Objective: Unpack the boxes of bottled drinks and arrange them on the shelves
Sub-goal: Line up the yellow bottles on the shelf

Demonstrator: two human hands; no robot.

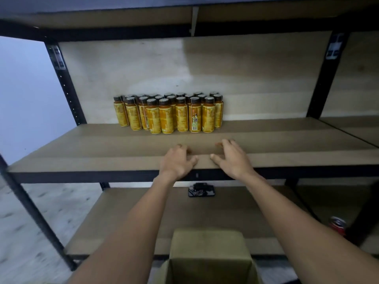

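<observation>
Brown shelf board (pixel 82 152) is carrying our yellow bottles (pixel 170 113), which are standing bunched in rows against the back panel. Nearer us, our left hand (pixel 177 161) and right hand (pixel 231 158) are hovering empty over the front edge, fingers spread. Below, a phone (pixel 201 191), a red can (pixel 338 225) and an open cardboard box (pixel 211 255) are sitting.
</observation>
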